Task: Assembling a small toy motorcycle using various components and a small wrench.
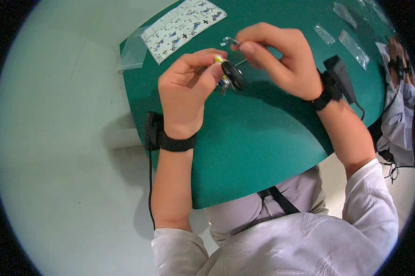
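My left hand (186,85) is closed around a small toy model (224,83) with silver, blue and yellow-marked parts. A black wheel (233,75) sits on the model's right side. My right hand (283,60) pinches a small bent metal piece (226,41) between thumb and forefinger; its exact kind is unclear. Below those fingertips, a thin metal rod (241,62) points toward the wheel; whether it belongs to the piece in my right hand I cannot tell. Both hands are above the green table (244,147), and my left fingers hide much of the model.
A printed picture sheet (184,27) lies at the far left of the table, beside a clear plastic bag (136,50) over the edge. Small clear bags (354,49) lie at the far right. Another person's sleeve (398,124) is at the right edge.
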A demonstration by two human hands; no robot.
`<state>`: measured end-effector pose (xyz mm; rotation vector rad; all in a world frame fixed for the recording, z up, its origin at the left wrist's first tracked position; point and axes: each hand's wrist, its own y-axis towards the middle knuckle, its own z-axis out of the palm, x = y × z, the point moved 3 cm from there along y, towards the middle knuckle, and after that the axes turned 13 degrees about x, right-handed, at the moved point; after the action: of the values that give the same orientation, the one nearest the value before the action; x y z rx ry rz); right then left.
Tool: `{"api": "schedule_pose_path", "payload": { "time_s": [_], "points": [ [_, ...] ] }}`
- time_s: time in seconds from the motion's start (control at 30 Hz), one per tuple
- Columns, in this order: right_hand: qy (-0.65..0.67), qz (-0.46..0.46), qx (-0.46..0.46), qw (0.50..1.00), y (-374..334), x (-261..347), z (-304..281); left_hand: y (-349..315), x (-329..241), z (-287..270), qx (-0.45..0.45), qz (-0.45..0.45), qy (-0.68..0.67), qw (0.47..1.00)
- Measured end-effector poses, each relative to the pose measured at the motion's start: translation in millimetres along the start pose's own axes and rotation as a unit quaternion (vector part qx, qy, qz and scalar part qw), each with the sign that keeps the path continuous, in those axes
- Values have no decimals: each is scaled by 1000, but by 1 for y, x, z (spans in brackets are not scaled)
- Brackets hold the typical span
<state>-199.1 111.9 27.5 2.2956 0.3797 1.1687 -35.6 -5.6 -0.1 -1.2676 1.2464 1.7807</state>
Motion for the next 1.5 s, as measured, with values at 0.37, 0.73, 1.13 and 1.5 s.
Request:
{"api": "schedule_pose_path", "payload": {
  "time_s": [0.37, 0.73, 1.13, 1.5],
  "points": [
    [-37, -28, 28, 999, 1, 7, 1, -1, -7, 4, 50, 71, 76, 993],
    [11, 8, 14, 1000, -5, 5, 5, 1, -6, 1, 42, 102, 76, 991],
    [54, 66, 13, 996, -3, 5, 3, -1, -7, -5, 34, 163, 179, 970],
    [45, 44, 38, 997, -1, 0, 1, 3, -14, -2, 21, 169, 355, 919]
  ]
}}
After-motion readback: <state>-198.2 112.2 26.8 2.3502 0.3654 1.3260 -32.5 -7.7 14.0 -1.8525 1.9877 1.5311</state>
